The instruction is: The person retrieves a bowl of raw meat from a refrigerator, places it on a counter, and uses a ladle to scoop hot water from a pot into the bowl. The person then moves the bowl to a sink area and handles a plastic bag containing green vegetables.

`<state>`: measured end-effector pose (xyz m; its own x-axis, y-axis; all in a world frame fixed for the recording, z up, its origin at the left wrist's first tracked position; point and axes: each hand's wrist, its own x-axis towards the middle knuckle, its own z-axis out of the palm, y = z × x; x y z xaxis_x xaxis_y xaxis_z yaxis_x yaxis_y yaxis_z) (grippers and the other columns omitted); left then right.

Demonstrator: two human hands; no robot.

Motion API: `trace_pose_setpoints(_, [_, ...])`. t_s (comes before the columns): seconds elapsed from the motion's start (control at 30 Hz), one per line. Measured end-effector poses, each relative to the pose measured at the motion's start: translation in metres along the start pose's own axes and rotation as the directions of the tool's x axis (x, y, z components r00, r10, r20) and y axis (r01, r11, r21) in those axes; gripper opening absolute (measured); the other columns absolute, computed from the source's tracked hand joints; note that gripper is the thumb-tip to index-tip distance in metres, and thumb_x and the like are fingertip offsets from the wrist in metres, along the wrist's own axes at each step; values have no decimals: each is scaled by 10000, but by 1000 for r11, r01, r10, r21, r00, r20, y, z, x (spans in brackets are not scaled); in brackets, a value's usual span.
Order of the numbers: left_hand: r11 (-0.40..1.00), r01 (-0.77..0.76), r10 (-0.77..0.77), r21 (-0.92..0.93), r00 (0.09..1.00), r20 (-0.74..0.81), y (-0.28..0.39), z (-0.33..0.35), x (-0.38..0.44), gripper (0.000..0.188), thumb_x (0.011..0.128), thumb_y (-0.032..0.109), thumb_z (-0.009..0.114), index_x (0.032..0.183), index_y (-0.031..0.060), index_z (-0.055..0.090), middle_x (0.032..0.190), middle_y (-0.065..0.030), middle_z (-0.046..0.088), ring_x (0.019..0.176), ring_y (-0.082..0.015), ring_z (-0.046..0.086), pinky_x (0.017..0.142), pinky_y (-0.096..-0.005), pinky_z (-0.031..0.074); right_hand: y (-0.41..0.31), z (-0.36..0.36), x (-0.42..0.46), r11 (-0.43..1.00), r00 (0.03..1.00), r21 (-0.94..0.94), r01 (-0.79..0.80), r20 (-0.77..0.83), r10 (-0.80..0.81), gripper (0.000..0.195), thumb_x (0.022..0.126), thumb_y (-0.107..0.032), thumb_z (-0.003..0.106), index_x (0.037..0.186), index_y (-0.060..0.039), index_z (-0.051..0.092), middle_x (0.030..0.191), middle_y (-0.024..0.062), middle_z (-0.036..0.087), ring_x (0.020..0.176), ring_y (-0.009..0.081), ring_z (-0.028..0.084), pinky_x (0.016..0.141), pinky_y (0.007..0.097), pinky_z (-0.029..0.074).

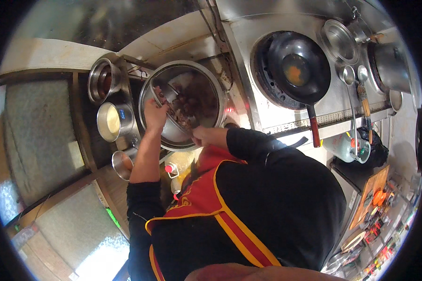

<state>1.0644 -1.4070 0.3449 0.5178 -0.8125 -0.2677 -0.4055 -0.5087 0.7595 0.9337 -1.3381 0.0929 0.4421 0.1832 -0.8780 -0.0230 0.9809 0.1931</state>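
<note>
My left hand (155,114) grips the rim of a tilted metal bowl (178,121) that holds chopped brownish food (179,116), perhaps meat. My right hand (199,136) is closed at the lower right end of the same bowl; whether it grips the rim or a utensil there is hard to tell. The bowl is over a large round steel pot (216,84), partly inside its opening. Dark lumpy food (193,102) lies in the pot, and a thin metal handle or rod shows near its middle.
Steel pots (107,121) stand at the left, one with pale yellow contents. A black wok (302,59) with a wooden handle (314,131) rests on the stove at the right, beside ladles (348,75). Capped oil bottles (177,165) stand below the large pot.
</note>
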Motion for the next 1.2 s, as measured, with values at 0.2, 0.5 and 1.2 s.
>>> trace_pose_setpoints(0.2, [997,-48,49,67,999,-16,-33,12,26,488,791,73,772,1219,-34,562,941,-122,723,775,-193,689,634,-327,533,3,-27,63,943,972,-281,178,199,-124,269,951,-153,590,687,-143,535,564,9,472,434,119,425,381,299,285])
trace_pose_setpoints(0.5, [949,-73,52,308,996,75,14,44,15,571,772,125,751,1276,-38,539,776,-99,681,733,-232,683,711,-350,525,1,-35,-68,901,732,-247,356,673,-105,240,898,-257,649,770,-66,579,649,37,519,519,138,451,463,308,356])
trace_pose_setpoints(1.2, [835,-304,217,460,948,232,61,84,21,394,789,121,644,1176,45,635,993,-220,720,960,-449,676,849,-521,518,-25,-48,-83,425,430,-343,838,894,-126,250,729,-83,682,956,7,632,855,85,652,749,202,605,626,308,463])
